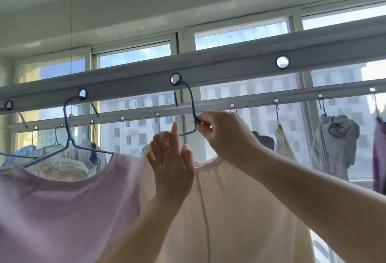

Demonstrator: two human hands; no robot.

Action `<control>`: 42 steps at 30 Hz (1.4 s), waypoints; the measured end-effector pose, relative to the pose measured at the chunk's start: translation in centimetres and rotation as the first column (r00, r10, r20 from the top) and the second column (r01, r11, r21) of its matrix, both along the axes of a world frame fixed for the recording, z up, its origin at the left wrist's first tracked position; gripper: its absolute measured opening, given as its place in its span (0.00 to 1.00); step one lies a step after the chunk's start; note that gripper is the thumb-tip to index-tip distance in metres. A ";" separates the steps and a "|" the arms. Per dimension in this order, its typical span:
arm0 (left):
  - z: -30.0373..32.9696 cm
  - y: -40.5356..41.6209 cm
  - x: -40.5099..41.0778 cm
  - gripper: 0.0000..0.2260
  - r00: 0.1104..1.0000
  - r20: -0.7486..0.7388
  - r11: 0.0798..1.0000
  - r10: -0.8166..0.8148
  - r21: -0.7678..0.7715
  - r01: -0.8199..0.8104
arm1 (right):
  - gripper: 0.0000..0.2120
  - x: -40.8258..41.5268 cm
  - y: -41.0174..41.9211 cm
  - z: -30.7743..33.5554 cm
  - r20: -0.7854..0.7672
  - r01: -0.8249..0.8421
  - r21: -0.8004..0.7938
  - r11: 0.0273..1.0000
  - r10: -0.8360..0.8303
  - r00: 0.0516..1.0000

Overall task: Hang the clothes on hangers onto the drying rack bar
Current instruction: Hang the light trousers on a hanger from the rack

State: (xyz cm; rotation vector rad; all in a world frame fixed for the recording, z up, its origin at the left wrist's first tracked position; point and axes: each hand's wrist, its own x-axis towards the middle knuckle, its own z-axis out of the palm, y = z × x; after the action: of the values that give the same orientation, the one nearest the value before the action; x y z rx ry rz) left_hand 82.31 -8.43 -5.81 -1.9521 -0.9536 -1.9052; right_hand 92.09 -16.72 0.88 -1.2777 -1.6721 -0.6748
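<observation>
A pale peach garment (229, 210) hangs on a blue wire hanger (191, 104) whose hook sits in a round hole of the near drying rack bar (229, 62). My right hand (223, 133) pinches the hanger's neck just below the hook. My left hand (171, 158) is raised beside it at the garment's left shoulder, index finger pointing up, the other fingers loosely curled; whether it holds cloth is hidden. To the left a lilac shirt (62, 210) hangs on another blue hanger (71, 129) hooked in the neighbouring hole.
A free hole (282, 61) is in the near bar to the right. A second bar (261, 101) behind carries several hangers with grey, yellow and purple clothes. White knitwear (60, 166) hangs at the left. Windows run behind the rack.
</observation>
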 end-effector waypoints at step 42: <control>0.9 -19.6 21.2 0.10 0.730 -0.655 0.943 -0.194 0.081 0.323 | 0.13 20.9 -23.5 -8.0 -0.663 0.118 -0.437 0.892 -0.408 0.627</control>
State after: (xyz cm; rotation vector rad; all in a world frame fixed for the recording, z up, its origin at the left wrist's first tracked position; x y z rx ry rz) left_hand 103.51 -28.03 -4.91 -2.4494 -0.2921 -1.1923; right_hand 113.00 -40.20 -7.13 -1.7800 -0.9219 0.0534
